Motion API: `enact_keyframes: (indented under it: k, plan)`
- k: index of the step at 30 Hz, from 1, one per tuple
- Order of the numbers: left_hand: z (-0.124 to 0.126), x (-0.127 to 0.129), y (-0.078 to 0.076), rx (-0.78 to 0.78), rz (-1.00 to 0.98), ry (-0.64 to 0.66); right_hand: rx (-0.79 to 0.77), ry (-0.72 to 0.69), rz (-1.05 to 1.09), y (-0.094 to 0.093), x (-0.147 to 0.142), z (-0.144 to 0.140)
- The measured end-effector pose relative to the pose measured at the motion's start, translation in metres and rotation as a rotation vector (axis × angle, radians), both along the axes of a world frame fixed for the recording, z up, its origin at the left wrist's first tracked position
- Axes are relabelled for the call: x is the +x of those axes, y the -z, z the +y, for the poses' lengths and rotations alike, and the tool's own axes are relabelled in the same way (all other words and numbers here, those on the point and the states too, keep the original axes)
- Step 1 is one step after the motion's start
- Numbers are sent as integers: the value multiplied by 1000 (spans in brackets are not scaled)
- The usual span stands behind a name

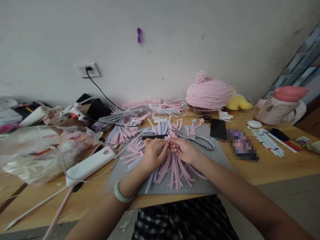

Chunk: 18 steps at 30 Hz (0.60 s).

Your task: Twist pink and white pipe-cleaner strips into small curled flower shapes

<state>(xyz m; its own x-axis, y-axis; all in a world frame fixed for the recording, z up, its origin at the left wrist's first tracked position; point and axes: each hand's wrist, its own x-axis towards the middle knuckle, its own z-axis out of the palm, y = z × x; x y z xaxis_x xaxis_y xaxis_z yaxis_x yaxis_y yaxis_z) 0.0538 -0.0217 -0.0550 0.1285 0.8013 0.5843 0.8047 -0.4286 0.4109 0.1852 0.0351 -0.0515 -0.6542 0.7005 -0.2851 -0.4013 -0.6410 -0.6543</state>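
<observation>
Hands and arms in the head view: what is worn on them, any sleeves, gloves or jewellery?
Both forearms are bare, with no sleeves or gloves in view. The left hand has a pale green, smooth bangle round its wrist. The right hand shows no ring, watch or band.

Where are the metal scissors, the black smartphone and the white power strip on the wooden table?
Metal scissors [197, 140], head view, on the blades near the pivot.
Black smartphone [218, 129], head view, middle of its dark screen.
White power strip [90, 164], head view, middle of its long top face.
</observation>
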Motion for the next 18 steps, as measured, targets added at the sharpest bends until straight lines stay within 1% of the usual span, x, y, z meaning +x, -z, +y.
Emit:
enact_keyframes:
  k: [2, 5, 7, 9, 10, 11, 13, 15, 16, 17, 18]
  plan:
    - [3, -3, -3, -121, -138, 10, 65, 8, -43, -3, 2, 1]
    - [9, -8, -8, -270, -385, -35, 201, -17, -125, -1, 2, -1]
    - [11, -9, -11, -366, -452, -22, 305, -25, -184, 3, -1, -2]
    - [12, -9, -13, -487, -507, 33, 451, 20, -262, 8, -2, -3]
    - [12, -8, -13, -540, -571, 54, 562, 67, -315, 10, -1, -3]
    - [12, -8, -13, -590, -660, 71, 709, 116, -378, 11, 0, -2]
    - [12, -7, -12, -685, -869, 108, 1074, 174, -507, 10, 4, -1]
    - [12, -7, -11, -774, -1050, 146, 1421, 146, -592, 7, 10, 1]
    - [12, -7, -11, -819, -1122, 168, 1539, 114, -619, 5, 12, 1]
    - [12, -8, -11, -859, -1184, 190, 1618, 86, -639, 3, 15, 2]
    - [12, -8, -11, -890, -1239, 207, 1662, 66, -652, 2, 16, 3]
